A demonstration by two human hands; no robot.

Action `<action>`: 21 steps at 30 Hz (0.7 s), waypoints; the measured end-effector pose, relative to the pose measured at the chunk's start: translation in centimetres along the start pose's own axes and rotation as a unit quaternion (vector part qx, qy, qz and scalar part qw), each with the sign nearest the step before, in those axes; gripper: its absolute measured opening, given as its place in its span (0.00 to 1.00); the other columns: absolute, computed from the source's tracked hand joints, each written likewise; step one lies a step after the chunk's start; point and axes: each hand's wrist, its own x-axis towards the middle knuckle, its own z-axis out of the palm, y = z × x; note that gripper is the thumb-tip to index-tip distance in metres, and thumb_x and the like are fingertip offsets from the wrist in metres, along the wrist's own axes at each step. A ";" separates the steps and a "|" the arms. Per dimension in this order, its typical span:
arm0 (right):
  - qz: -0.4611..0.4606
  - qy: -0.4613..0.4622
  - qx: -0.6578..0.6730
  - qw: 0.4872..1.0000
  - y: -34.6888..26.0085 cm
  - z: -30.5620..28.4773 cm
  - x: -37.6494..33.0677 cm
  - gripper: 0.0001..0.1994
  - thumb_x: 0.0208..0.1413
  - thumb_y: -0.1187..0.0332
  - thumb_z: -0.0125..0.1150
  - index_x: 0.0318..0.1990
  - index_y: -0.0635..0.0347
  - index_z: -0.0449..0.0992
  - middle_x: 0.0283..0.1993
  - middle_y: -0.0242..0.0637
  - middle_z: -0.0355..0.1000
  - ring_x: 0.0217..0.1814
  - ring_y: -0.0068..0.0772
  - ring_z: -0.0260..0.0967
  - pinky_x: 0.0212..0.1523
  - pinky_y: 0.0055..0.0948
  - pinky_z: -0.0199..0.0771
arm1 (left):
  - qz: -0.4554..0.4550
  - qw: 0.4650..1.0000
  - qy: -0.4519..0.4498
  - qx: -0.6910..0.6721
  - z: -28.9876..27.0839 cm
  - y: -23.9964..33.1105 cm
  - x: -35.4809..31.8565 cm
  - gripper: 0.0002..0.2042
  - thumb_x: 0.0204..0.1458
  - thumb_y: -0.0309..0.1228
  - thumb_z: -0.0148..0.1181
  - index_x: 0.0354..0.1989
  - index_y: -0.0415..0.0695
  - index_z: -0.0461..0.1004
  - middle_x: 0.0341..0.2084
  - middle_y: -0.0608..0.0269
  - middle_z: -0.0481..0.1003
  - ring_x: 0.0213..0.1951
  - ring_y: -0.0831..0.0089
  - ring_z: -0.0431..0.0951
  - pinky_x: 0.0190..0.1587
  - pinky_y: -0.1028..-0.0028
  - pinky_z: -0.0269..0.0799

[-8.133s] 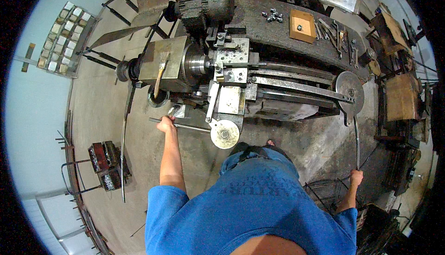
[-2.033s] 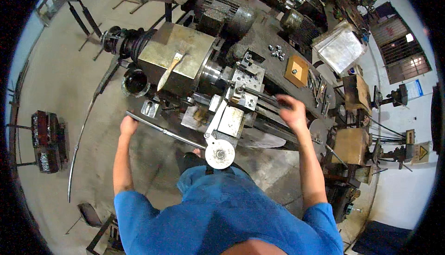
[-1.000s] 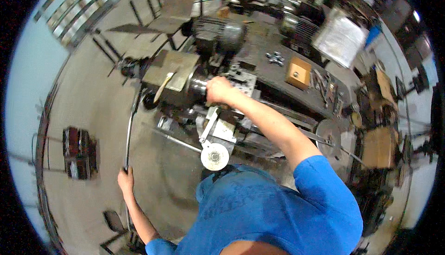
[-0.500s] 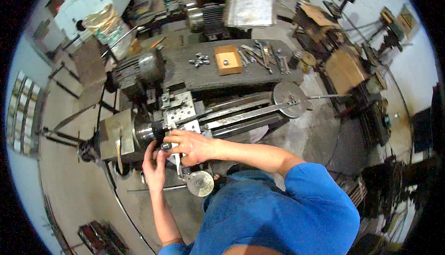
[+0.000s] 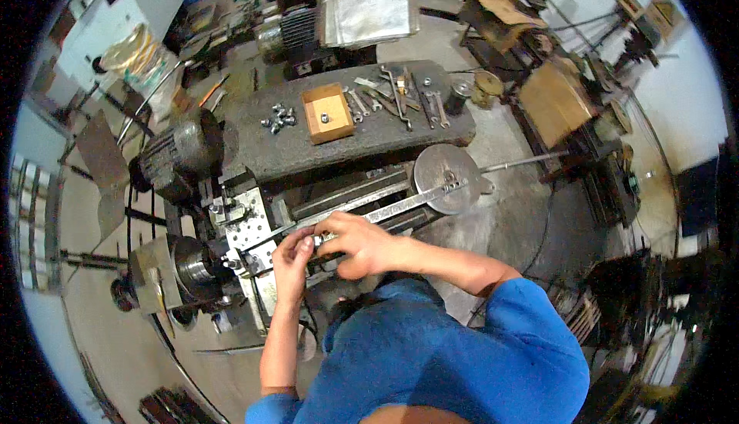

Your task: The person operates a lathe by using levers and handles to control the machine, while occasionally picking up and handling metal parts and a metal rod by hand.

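- The left hand point(image 5: 290, 268) is pinching 1 small metal piece point(image 5: 319, 240) between thumb and fingers; the right hand point(image 5: 362, 245) is bending its fingers round the other side, so both grips appear to be grasping it.
- That piece is sitting to the right of the perforated plate point(image 5: 245, 233), on the wearer's side; the fingers are hiding most of its shape.
- The step in hand is probably turning or checking the piece between the 2 hands, away from the chuck point(image 5: 202, 264), which is standing to the left of the plate.
- The next move is likely calling for 1 grip to be keeping a firm pinch while the other is easing off, as a piece this small could be slipping down among the bars right of the plate.
- Beyond the plate, the worktop point(image 5: 254, 147) is carrying a pile of similar-looking pieces point(image 5: 280, 117) and, farther right, an open box point(image 5: 319, 102).
- Compared with 0.5 s ago, both hands are now sitting farther right relative to the plate; the left hand is no longer hovering before the chuck.
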 end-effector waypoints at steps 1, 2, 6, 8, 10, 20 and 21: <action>0.014 -0.033 0.048 0.998 1.4 -2.0 -0.6 0.21 0.26 0.67 0.59 0.36 0.58 0.74 0.48 0.47 0.64 0.50 0.49 0.61 0.50 0.39 0.62 | -0.073 0.993 -0.023 -0.089 0.8 0.6 0.7 0.14 0.52 0.33 0.50 0.40 0.33 0.69 0.32 0.57 0.72 0.29 0.70 0.75 0.35 0.72 0.71; -0.004 0.045 0.083 0.996 4.0 -3.5 -2.1 0.21 0.28 0.65 0.60 0.38 0.58 0.74 0.49 0.49 0.64 0.50 0.48 0.63 0.51 0.38 0.61 | -0.099 0.980 -0.028 -0.169 1.9 -0.3 1.6 0.16 0.51 0.35 0.51 0.40 0.33 0.68 0.29 0.56 0.72 0.29 0.68 0.74 0.34 0.70 0.70; 0.202 0.205 -0.148 0.946 17.1 -13.1 -7.1 0.19 0.28 0.67 0.60 0.36 0.60 0.75 0.40 0.48 0.68 0.43 0.46 0.67 0.44 0.37 0.67 | -0.157 0.931 -0.029 -0.329 6.1 -0.5 3.0 0.18 0.50 0.38 0.50 0.42 0.35 0.65 0.22 0.52 0.71 0.25 0.58 0.73 0.30 0.65 0.70; 0.369 0.127 -0.279 0.878 23.5 -15.9 -8.9 0.19 0.29 0.66 0.59 0.35 0.61 0.74 0.39 0.52 0.68 0.41 0.50 0.67 0.43 0.40 0.67 | -0.150 0.915 -0.043 -0.372 7.4 -1.1 3.7 0.19 0.50 0.41 0.49 0.40 0.35 0.65 0.19 0.54 0.71 0.23 0.57 0.73 0.30 0.64 0.70; 0.424 0.088 -0.331 0.838 28.5 -17.0 -9.6 0.17 0.31 0.65 0.56 0.34 0.61 0.75 0.37 0.55 0.68 0.41 0.51 0.67 0.43 0.41 0.67 | -0.131 0.910 -0.044 -0.391 8.9 -0.6 4.0 0.20 0.50 0.43 0.48 0.39 0.36 0.65 0.18 0.56 0.70 0.19 0.59 0.72 0.31 0.64 0.69; 0.556 -0.081 -0.353 0.748 33.2 -18.4 -6.3 0.23 0.37 0.56 0.56 0.40 0.62 0.71 0.45 0.50 0.67 0.48 0.49 0.65 0.48 0.37 0.66 | -0.107 0.884 0.025 -0.453 10.6 0.6 4.7 0.18 0.56 0.40 0.40 0.38 0.34 0.65 0.13 0.56 0.68 0.17 0.62 0.70 0.35 0.62 0.69; 0.555 -0.083 -0.335 0.757 33.6 -18.3 -6.4 0.23 0.37 0.56 0.56 0.40 0.63 0.71 0.46 0.51 0.67 0.49 0.49 0.65 0.48 0.37 0.66 | -0.095 0.884 0.019 -0.458 10.4 0.5 4.7 0.18 0.56 0.40 0.40 0.38 0.34 0.65 0.13 0.56 0.68 0.17 0.63 0.70 0.35 0.62 0.70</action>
